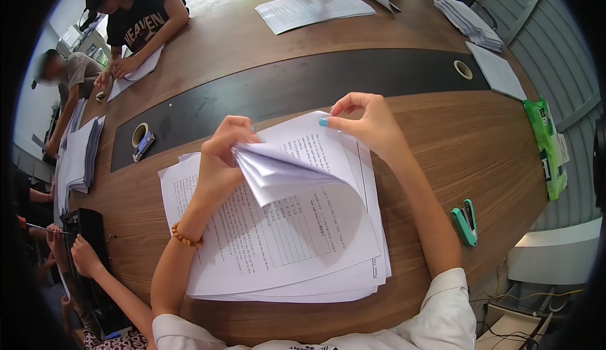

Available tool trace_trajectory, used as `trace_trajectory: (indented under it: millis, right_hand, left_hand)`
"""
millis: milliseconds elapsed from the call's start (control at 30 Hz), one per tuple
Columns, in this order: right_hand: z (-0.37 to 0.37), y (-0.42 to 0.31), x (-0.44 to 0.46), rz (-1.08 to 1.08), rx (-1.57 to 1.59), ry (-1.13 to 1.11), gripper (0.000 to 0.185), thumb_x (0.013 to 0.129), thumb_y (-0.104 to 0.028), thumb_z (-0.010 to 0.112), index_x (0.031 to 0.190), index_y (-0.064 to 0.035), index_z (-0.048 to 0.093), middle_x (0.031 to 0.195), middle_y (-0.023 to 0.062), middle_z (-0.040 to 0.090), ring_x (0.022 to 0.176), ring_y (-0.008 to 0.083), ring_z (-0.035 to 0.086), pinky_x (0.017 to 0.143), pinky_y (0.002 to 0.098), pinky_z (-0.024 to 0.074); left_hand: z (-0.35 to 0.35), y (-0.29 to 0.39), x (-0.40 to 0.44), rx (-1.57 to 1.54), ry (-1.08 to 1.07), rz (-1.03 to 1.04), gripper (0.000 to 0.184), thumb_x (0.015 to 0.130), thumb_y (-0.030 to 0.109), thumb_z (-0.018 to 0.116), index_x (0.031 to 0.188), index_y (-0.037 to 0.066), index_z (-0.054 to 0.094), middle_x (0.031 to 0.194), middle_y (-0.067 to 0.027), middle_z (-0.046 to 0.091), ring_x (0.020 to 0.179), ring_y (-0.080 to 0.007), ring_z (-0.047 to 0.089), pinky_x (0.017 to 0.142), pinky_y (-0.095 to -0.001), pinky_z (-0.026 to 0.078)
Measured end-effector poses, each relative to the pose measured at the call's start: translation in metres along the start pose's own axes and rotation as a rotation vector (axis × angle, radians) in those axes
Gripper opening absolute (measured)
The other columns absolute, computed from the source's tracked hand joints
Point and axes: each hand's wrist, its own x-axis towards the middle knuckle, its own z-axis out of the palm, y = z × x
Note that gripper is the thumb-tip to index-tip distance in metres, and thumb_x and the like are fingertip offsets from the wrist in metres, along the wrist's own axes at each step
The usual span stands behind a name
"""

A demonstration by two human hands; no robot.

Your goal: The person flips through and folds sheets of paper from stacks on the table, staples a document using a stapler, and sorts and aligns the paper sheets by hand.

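A stack of printed sheets (284, 280) lies on the table in front of me, its text turned sideways to my view. My left hand (222, 154) grips several curled-over sheets (278, 172) by their edge, lifting them off the stack. Thumb and forefinger of my right hand (369, 123) pinch the far corner of a printed page (309, 135) beneath the curl. A green stapler (465, 222) rests on the wood, right of my right forearm.
Tape rolls (463, 70) (140, 135) and a small blue-and-white box (144, 147) lie on the dark strip (284, 85). Paper piles (81, 154) (468, 23) stand at both sides. A green packet (544, 148) is at the right edge. Other people work around the table.
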Motion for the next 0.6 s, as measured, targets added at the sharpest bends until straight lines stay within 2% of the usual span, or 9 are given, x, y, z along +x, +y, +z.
trace_trajectory:
  millis: [67,200,267,300,367,400,467,500,600]
  right_hand:
    - [-0.005,-0.006,0.001,0.142,0.278,-0.084,0.023,0.071,-0.024,0.067,0.074,-0.0025,0.062,0.080,0.0113,0.061,0.074,0.0170,0.057,0.064,0.0286,0.0459]
    - [-0.004,-0.016,-0.003,0.095,0.303,-0.066,0.024,0.071,-0.026,0.067,0.074,-0.0025,0.062,0.082,0.0100,0.061,0.074,0.0163,0.057,0.064,0.0279,0.0459]
    - [0.000,-0.020,-0.005,0.081,0.067,0.091,0.025,0.070,-0.026,0.069,0.074,-0.0028,0.063,0.084,0.0107,0.061,0.075,0.0170,0.057,0.064,0.0285,0.0461]
    - [0.003,-0.016,-0.007,0.080,0.068,0.092,0.025,0.070,-0.026,0.069,0.074,-0.0028,0.063,0.084,0.0107,0.061,0.075,0.0170,0.057,0.064,0.0285,0.0461]
    - [0.011,-0.004,-0.009,-0.168,-0.431,0.169,0.024,0.069,-0.026,0.069,0.073,-0.0033,0.063,0.083,0.0116,0.060,0.075,0.0186,0.057,0.065,0.0289,0.0461]
    - [0.011,-0.001,-0.007,-0.168,-0.430,0.170,0.024,0.069,-0.026,0.069,0.073,-0.0033,0.063,0.083,0.0116,0.060,0.075,0.0186,0.057,0.065,0.0289,0.0461]
    - [0.011,0.002,-0.001,-0.014,0.035,0.045,0.021,0.068,-0.023,0.070,0.070,-0.0024,0.064,0.084,0.0124,0.061,0.074,0.0185,0.058,0.064,0.0279,0.0464]
    - [0.011,0.001,0.000,-0.013,0.036,0.043,0.021,0.068,-0.023,0.070,0.070,-0.0024,0.064,0.084,0.0124,0.061,0.074,0.0185,0.058,0.064,0.0279,0.0464]
    - [0.007,-0.007,-0.001,0.019,0.340,0.019,0.017,0.068,-0.017,0.070,0.069,-0.0008,0.065,0.084,0.0119,0.061,0.071,0.0173,0.059,0.064,0.0260,0.0467]
  left_hand:
    - [-0.003,-0.004,0.000,0.135,-0.059,0.069,0.020,0.048,0.000,0.074,0.059,0.010,0.060,0.085,0.0001,0.044,0.080,-0.0090,0.042,0.068,-0.0209,0.034]
    - [-0.004,-0.004,-0.002,0.081,-0.072,0.035,0.019,0.046,0.000,0.074,0.052,0.010,0.060,0.078,0.0010,0.047,0.078,-0.0101,0.042,0.066,-0.0216,0.034]
    - [-0.004,-0.005,-0.002,0.073,-0.097,0.043,0.019,0.046,-0.001,0.073,0.052,0.011,0.059,0.078,0.0007,0.047,0.077,-0.0098,0.042,0.065,-0.0203,0.034]
    - [-0.005,-0.005,-0.002,0.075,-0.097,0.044,0.019,0.046,-0.001,0.073,0.052,0.011,0.059,0.078,0.0007,0.047,0.077,-0.0098,0.042,0.065,-0.0203,0.034]
    - [-0.005,-0.006,-0.002,0.068,-0.110,0.073,0.019,0.047,-0.002,0.072,0.052,0.010,0.059,0.078,0.0004,0.047,0.076,-0.0096,0.042,0.064,-0.0193,0.033]
    - [-0.005,-0.006,-0.001,0.069,-0.110,0.074,0.019,0.047,-0.002,0.072,0.052,0.010,0.059,0.078,0.0004,0.047,0.076,-0.0096,0.042,0.064,-0.0193,0.033]
    - [-0.005,-0.005,-0.002,0.081,-0.107,0.058,0.019,0.048,-0.002,0.072,0.052,0.010,0.059,0.078,0.0002,0.047,0.076,-0.0097,0.041,0.064,-0.0202,0.033]
    - [-0.005,-0.005,-0.002,0.081,-0.106,0.056,0.019,0.048,-0.002,0.072,0.052,0.010,0.059,0.078,0.0002,0.047,0.076,-0.0097,0.041,0.064,-0.0202,0.033]
    - [-0.005,-0.004,-0.002,0.117,-0.103,0.046,0.019,0.047,-0.002,0.072,0.052,0.010,0.058,0.078,0.0004,0.047,0.076,-0.0101,0.041,0.064,-0.0211,0.033]
